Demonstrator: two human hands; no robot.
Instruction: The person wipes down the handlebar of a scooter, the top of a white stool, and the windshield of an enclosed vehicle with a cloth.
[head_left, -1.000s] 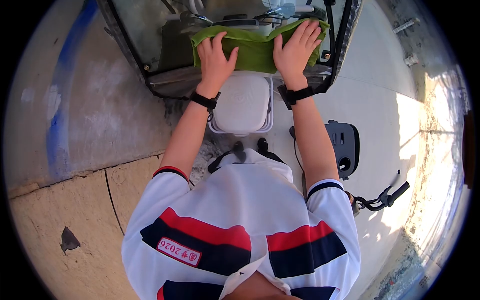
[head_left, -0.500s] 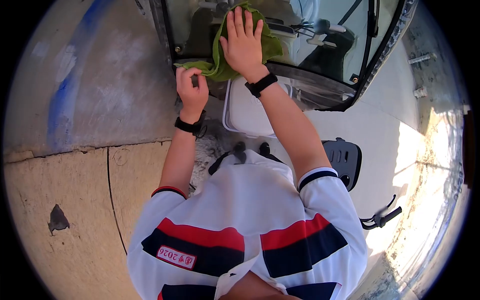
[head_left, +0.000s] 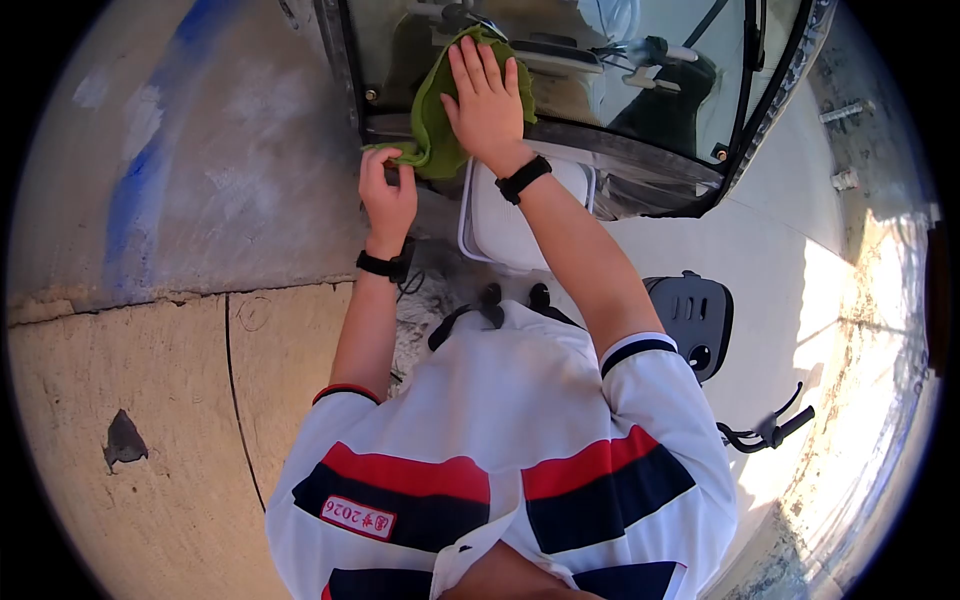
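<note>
A green cloth (head_left: 430,118) lies against the lower part of a glass windshield (head_left: 560,105), near its left side. My right hand (head_left: 487,112) rests flat on the cloth with its fingers stretched out and pointing up the glass. Below and to the left, my left hand (head_left: 387,200) is closed, pinching the loose lower-left corner of the cloth between thumb and fingers. Part of the cloth hangs over the dark lower frame (head_left: 620,150) of the windshield.
A white lidded bin (head_left: 530,215) stands below the frame. To the right are a dark grey slotted plastic part (head_left: 690,325) and a black handlebar grip with a lever (head_left: 785,428). A grey wall-like surface (head_left: 230,190) and tan boards (head_left: 150,380) lie left.
My right hand and the cloth under it have slid down the glass and slightly left. My left hand still pinches the corner, a little lower. The view has shifted slightly.
</note>
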